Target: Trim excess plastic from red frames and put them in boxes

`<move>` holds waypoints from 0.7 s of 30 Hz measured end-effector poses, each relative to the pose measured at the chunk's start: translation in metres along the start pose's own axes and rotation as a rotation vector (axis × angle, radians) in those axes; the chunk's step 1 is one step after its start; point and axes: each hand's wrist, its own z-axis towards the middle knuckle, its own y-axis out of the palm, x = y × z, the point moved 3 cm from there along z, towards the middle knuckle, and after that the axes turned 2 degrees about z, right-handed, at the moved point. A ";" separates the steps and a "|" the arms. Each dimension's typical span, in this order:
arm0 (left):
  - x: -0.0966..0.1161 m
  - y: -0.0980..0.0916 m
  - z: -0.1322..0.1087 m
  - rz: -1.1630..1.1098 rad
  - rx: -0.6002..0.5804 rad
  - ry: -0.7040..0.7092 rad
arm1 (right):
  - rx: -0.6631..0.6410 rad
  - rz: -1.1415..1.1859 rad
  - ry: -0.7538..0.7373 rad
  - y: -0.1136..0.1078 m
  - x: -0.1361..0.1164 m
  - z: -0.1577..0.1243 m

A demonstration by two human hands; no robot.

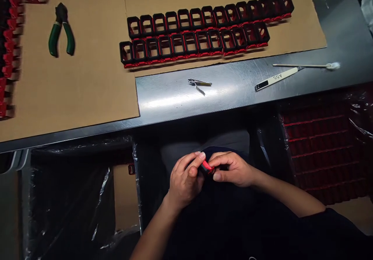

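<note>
Below the table edge, over my lap, both hands close together on one small red and black part (207, 168). My left hand (186, 180) grips it with curled fingers and thumb from the left. My right hand (231, 169) pinches it from the right. Most of the part is hidden by my fingers. On the cardboard sheet (87, 81) farther up stand two long rows of the same red and black frame parts (201, 30), upright and side by side.
Green-handled pliers (61, 30) lie on the cardboard at left. On the bare metal table (233, 93) lie a nail clipper (199, 83), a white tool marked A55 (276, 78) and a swab stick (305, 65). More red parts line the left edge (8, 50). A plastic-lined bin of red parts (323, 151) sits at right.
</note>
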 end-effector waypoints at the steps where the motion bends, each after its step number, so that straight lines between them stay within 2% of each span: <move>1: 0.001 -0.001 0.001 0.017 -0.016 0.017 | 0.002 -0.010 -0.003 0.000 0.000 0.000; 4: 0.004 -0.003 0.004 0.015 -0.032 0.057 | 0.003 0.044 0.010 -0.001 0.002 0.001; 7: 0.008 -0.006 0.005 -0.075 -0.028 0.037 | -0.004 0.198 0.043 -0.003 0.008 0.002; 14: 0.015 -0.008 0.006 -0.441 -0.061 -0.116 | -0.068 0.602 0.191 0.000 0.024 0.001; 21: 0.016 -0.007 0.001 -0.609 -0.027 -0.293 | -0.024 0.739 0.333 0.006 0.034 0.000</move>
